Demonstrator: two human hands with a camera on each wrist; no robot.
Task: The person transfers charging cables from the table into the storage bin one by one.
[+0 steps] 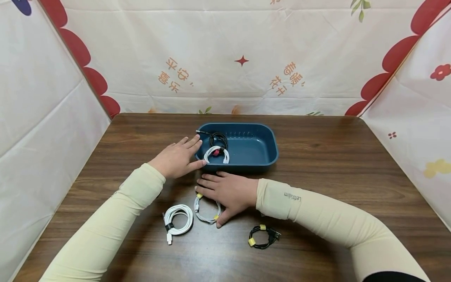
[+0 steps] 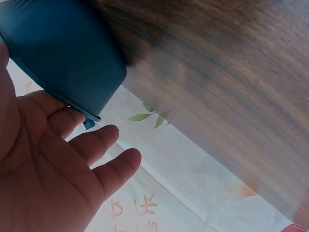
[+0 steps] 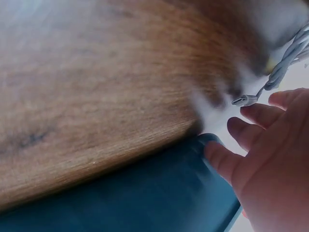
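Note:
My left hand [image 1: 179, 156] rests along the left end of a blue plastic basin [image 1: 248, 150], fingers extended and thumb at its front rim. Inside the basin's left side lie a coiled black cable [image 1: 219, 135] and a coiled white cable [image 1: 227, 156] with a dark tie. With fingers spread, my right hand [image 1: 230, 192] reaches over a thin grey-white cable coil [image 1: 197, 211] that has yellow ties. In the right wrist view that cable's plug [image 3: 245, 100] shows beside the fingertips, and one finger is right at the basin's edge [image 3: 210, 140].
Left of the grey-white coil lies a thicker white cable coil [image 1: 190, 219] with a black strap. A small black cable coil [image 1: 260, 246] with yellow ties is at the front right. The brown wooden table [image 1: 317, 156] meets printed cloth walls [image 1: 225, 86] behind and at both sides.

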